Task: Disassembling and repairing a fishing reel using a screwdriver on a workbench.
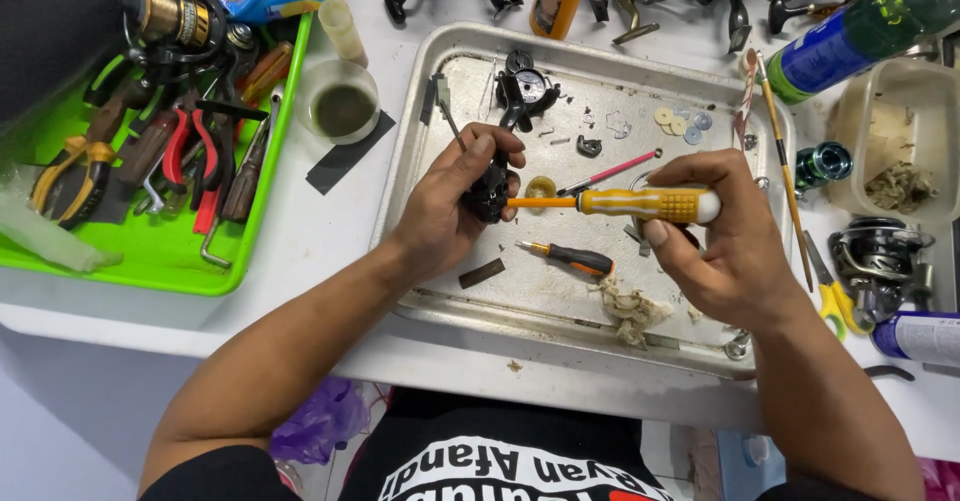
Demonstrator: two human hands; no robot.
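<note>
Screwdriver (625, 203) in right hand (725, 246)

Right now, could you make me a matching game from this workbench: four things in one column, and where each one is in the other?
Things:
1. yellow screwdriver
2. small black part
3. pliers
4. black screwdriver

Places:
A. lying in the green tray
B. held in the left hand
C. held in the right hand
D. lying in the metal tray, between the hands

Pairs: 1-C, 2-B, 3-A, 4-D
</note>
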